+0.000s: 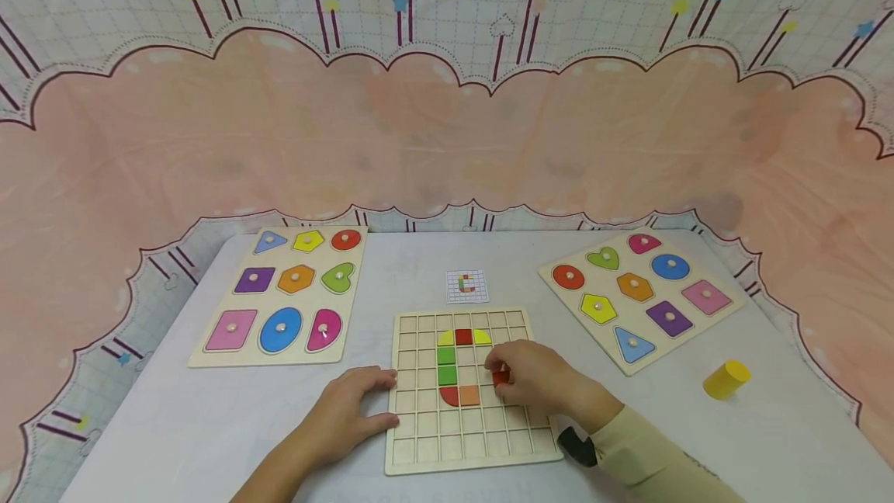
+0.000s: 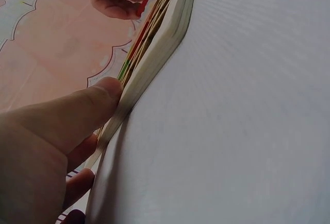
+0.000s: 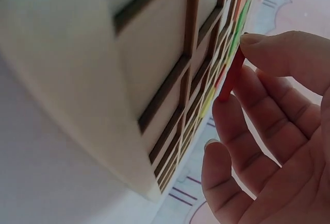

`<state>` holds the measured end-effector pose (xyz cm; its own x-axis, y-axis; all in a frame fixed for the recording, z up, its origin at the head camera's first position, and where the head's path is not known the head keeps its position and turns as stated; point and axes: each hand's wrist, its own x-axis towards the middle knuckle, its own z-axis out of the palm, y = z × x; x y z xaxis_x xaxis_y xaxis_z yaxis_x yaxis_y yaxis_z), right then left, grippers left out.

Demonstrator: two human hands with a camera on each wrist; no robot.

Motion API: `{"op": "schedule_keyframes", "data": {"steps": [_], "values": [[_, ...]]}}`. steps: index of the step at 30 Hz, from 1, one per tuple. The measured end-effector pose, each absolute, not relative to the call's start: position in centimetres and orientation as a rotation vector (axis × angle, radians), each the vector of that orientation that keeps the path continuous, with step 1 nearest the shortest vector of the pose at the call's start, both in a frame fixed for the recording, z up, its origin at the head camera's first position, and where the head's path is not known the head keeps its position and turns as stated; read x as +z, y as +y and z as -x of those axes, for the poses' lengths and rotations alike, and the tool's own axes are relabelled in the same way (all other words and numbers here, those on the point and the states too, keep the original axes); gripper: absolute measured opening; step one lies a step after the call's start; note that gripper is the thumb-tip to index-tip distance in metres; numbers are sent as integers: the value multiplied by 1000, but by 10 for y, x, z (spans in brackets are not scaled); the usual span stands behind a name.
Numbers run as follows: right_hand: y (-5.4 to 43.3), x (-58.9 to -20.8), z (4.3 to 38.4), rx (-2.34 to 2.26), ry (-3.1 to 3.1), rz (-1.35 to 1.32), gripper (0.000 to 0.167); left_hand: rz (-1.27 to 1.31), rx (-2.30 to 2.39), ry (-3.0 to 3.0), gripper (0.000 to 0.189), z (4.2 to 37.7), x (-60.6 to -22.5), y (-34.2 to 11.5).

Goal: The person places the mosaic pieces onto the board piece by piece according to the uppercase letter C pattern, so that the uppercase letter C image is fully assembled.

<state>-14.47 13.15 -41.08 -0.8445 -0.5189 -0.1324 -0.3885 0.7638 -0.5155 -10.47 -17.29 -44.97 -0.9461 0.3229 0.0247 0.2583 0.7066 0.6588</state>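
Observation:
A wooden grid board (image 1: 482, 445) lies on the table. In its cells sit yellow quarter-round tiles (image 1: 482, 337), a dark red square tile (image 1: 464, 337), green square tiles (image 1: 447, 375), a red quarter-round tile (image 1: 449, 395) and an orange square tile (image 1: 469, 394). My right hand (image 1: 534, 379) pinches a red tile (image 3: 234, 74) between thumb and fingers, over the right part of the board; its full outline is hidden. With fairly straight fingers, my left hand (image 1: 349, 414) touches the board's left edge, thumb nearest me. A small pattern card (image 1: 466, 286) lies behind the board.
Shape puzzle boards with knobbed pieces lie on both sides, one at the left (image 1: 279, 297) and one at the right (image 1: 639, 293). A yellow cylinder (image 1: 726, 379) is at the far right of the white table (image 1: 168, 425). A patterned cloth (image 1: 447, 138) hangs behind.

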Motion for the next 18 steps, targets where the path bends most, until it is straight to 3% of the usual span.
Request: {"op": "schedule_keyframes", "data": {"steps": [18], "values": [[119, -411, 141, -578, 2694, 811, 13, -474, 1071, 2811, 39, 105, -450, -173]]}}
